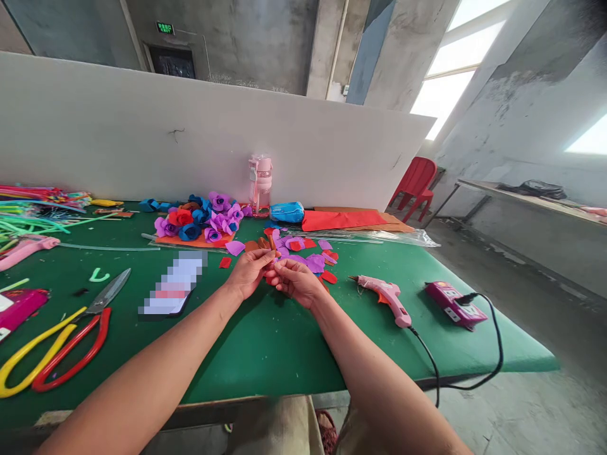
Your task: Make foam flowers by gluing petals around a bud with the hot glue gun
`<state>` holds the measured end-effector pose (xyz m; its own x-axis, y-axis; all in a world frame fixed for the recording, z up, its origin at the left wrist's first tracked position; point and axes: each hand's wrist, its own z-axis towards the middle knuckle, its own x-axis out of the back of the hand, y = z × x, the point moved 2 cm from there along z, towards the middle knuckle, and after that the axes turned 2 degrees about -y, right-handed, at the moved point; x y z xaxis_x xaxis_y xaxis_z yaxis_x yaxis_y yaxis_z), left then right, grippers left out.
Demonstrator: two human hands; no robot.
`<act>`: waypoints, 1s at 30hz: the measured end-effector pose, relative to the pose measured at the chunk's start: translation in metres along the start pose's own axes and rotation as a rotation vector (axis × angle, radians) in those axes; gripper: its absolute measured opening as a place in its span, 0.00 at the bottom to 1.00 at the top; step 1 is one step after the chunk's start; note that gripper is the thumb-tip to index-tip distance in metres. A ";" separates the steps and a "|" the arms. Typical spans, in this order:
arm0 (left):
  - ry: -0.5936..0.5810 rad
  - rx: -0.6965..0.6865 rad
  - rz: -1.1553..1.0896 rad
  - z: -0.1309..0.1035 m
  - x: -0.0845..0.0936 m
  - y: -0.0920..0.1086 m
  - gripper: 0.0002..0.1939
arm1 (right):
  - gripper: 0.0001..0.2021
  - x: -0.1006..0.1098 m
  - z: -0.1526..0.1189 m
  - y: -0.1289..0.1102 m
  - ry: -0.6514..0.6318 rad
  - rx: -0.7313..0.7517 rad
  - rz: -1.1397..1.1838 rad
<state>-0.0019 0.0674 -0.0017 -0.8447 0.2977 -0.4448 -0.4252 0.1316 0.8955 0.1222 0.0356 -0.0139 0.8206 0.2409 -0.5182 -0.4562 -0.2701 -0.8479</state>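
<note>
My left hand (251, 272) and my right hand (294, 279) meet over the middle of the green table, fingers pinched close together. Something small and orange-brown shows at my left fingertips, and a bit of red shows at my right fingers; the exact shape of each is hidden. Around and behind the hands lie loose purple petals (315, 263) and red petals (329, 277). Behind them, to the left, sits a pile of finished-looking purple flowers (219, 201), blue flowers (190, 232) and a red flower (180, 217).
Pink glue gun (386, 294) and magenta power strip (455, 303) lie right, with a black cable. Phone (173, 284), scissors (102, 303) and colored stems (38, 215) lie left. Pink bottle (260, 186), blue packet (286, 212) and red paper (341, 220) line the back.
</note>
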 end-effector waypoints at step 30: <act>-0.079 0.018 0.074 -0.001 0.001 0.000 0.16 | 0.14 0.000 0.000 0.000 -0.023 -0.003 -0.009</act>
<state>-0.0027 0.0671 -0.0015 -0.8452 0.3804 -0.3755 -0.3562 0.1229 0.9263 0.1219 0.0360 -0.0142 0.8163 0.2646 -0.5134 -0.4480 -0.2710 -0.8520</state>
